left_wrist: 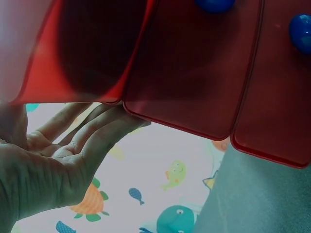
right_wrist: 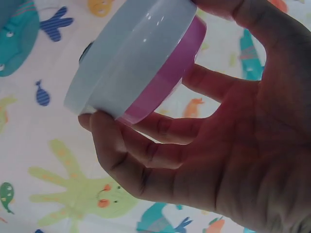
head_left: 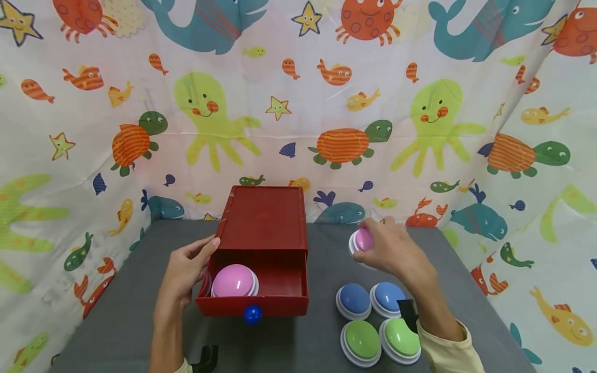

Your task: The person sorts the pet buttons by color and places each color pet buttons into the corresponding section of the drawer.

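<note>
A red drawer cabinet (head_left: 264,217) stands with its top drawer (head_left: 284,274) pulled out, a blue knob (head_left: 253,314) on the drawer's front. Inside the drawer, at its left, sits a pink dome button (head_left: 233,280) with a white base. My left hand (head_left: 188,269) holds the cabinet's left side near the front top corner, thumb on the edge and fingers (left_wrist: 104,127) along the side. Raised over the table to the cabinet's right, my right hand (head_left: 394,248) grips a second pink dome button (right_wrist: 146,63) by its white rim, tilted on its side.
Two blue dome buttons (head_left: 354,299) (head_left: 389,297) lie on the grey table (head_left: 126,305) at the right, below my right hand. Nearer stand two green ones (head_left: 363,339) (head_left: 402,335). A curtain (head_left: 289,57) printed with sea animals hangs behind and beside the table.
</note>
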`<state>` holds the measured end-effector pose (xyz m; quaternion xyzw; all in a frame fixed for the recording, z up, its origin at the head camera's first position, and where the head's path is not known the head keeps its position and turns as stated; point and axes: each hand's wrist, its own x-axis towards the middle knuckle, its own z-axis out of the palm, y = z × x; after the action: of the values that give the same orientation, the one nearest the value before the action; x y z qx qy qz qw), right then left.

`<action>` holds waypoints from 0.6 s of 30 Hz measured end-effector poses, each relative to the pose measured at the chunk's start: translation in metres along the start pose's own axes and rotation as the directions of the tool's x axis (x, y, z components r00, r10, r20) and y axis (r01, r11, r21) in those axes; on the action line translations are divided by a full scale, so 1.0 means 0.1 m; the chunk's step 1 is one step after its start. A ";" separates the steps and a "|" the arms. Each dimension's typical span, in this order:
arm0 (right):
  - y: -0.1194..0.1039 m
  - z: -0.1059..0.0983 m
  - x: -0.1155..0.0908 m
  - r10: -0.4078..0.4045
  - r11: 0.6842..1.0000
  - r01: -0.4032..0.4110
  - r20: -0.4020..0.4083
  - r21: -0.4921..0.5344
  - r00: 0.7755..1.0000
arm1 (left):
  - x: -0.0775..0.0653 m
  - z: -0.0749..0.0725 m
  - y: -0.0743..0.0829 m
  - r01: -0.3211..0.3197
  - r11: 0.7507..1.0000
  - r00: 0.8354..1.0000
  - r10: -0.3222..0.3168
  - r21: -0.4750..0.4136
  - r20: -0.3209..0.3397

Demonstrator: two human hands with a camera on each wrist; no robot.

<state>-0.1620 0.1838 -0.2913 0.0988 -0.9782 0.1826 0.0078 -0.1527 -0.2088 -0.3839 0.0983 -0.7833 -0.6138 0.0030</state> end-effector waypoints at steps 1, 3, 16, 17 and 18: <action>-0.03 -0.02 -0.03 -0.004 1.000 0.004 0.000 0.008 1.000 | 0.00 0.01 0.00 0.001 1.000 1.000 -0.001 0.000 0.000; -0.10 -0.04 -0.07 -0.012 1.000 0.012 -0.001 0.019 1.000 | 0.01 0.02 0.00 0.002 1.000 1.000 -0.002 0.002 0.001; -0.71 0.00 -0.20 -0.079 0.996 0.080 -0.020 0.050 0.997 | 0.07 0.00 0.00 0.004 1.000 1.000 -0.004 0.005 -0.011; -0.76 0.02 -0.20 -0.091 0.994 0.092 -0.022 0.055 0.996 | 0.08 0.00 0.00 0.003 1.000 1.000 -0.003 0.006 -0.008; -0.81 0.03 -0.20 -0.100 0.993 0.102 -0.024 0.057 0.995 | 0.09 0.00 0.00 0.003 1.000 1.000 -0.003 0.006 -0.005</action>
<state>-0.1265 0.1127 -0.2669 0.1464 -0.9661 0.2114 0.0245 -0.1617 -0.2103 -0.3850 0.1011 -0.7850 -0.6112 0.0037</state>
